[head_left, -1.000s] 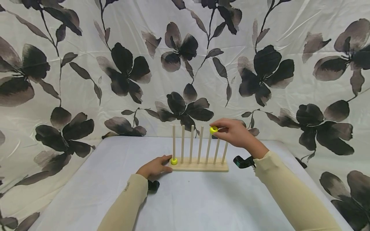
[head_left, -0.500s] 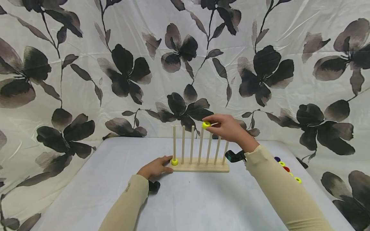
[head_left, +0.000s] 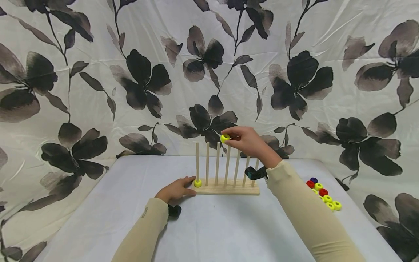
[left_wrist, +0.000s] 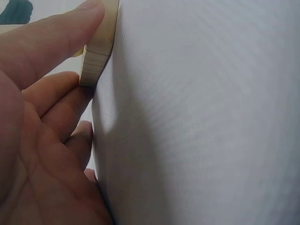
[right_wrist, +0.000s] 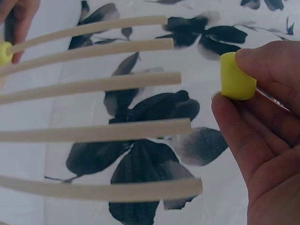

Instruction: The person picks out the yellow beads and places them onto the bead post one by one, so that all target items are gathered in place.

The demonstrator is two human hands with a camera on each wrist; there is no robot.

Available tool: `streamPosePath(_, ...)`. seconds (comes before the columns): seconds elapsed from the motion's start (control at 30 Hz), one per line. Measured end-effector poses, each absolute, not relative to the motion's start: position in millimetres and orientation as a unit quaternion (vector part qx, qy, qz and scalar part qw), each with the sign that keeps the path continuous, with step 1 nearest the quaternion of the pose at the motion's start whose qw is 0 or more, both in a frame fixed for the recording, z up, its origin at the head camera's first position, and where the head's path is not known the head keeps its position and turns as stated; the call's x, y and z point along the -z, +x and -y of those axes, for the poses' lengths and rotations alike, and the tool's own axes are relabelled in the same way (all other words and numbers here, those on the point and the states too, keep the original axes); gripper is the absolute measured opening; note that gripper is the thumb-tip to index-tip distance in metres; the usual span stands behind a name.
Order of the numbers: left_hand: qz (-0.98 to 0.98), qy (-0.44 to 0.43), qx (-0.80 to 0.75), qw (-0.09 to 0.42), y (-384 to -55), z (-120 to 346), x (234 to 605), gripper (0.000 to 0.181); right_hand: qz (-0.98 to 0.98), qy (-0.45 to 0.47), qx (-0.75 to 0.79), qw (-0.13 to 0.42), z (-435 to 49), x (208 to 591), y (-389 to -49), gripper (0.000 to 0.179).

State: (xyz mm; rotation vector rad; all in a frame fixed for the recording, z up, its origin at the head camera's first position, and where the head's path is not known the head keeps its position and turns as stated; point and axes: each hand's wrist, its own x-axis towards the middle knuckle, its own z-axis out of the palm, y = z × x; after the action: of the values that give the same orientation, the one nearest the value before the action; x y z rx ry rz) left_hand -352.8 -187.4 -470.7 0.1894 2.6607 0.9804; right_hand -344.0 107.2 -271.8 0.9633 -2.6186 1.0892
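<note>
A wooden peg rack (head_left: 226, 190) with a row of upright pegs stands on the white-covered table. Around the foot of its leftmost peg sits one yellow bead (head_left: 198, 183). My left hand (head_left: 173, 190) holds the rack's left end, its thumb (left_wrist: 61, 40) on the front side and fingers at the end. Between thumb and fingers, my right hand (head_left: 247, 142) pinches another yellow bead (right_wrist: 234, 77), raised near the height of the peg tops. In the right wrist view this bead is apart from the pegs (right_wrist: 140, 82), beyond their tips.
Loose beads lie at the table's right side: several yellow ones (head_left: 336, 205), red ones (head_left: 323, 192) and a dark blue one (head_left: 314, 180). A floral cloth (head_left: 209, 87) hangs behind the table. Each wrist wears a black camera (head_left: 256, 173).
My right hand has moved left and slightly up with the yellow bead, passing over the right-hand pegs. The loose beads at right have come out from behind the sleeve. My left hand stays put.
</note>
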Motion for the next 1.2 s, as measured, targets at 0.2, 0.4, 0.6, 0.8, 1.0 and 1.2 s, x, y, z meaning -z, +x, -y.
streamPosePath(0.2,-0.925,0.064,-0.343,0.151,-351.6,188.4,468.3,0.076,0.869,0.32,-0.369,0.073,-92.2,270.4,-346.1,0.034)
streamPosePath(0.4,-0.927,0.067,-0.339,0.147,-349.7,190.0,467.9,0.076,0.864,0.327,-0.377,0.07,-76.9,271.2,-348.5,0.035)
streamPosePath(0.6,-0.927,0.066,-0.341,0.144,-350.5,190.0,469.8,0.077,0.867,0.323,-0.372,0.073,-66.6,273.0,-351.1,0.034)
streamPosePath(0.8,-0.927,0.061,-0.339,0.146,-350.4,190.0,470.3,0.077,0.873,0.321,-0.361,0.073,-58.1,274.9,-354.9,0.032)
streamPosePath(1.0,-0.926,0.068,-0.341,0.146,-351.5,190.1,469.9,0.077,0.871,0.322,-0.364,0.072,-50.9,275.7,-357.4,0.032)
streamPosePath(1.2,-0.927,0.067,-0.338,0.148,-351.0,190.8,470.0,0.077,0.872,0.311,-0.374,0.058,-44.2,277.1,-359.0,0.032)
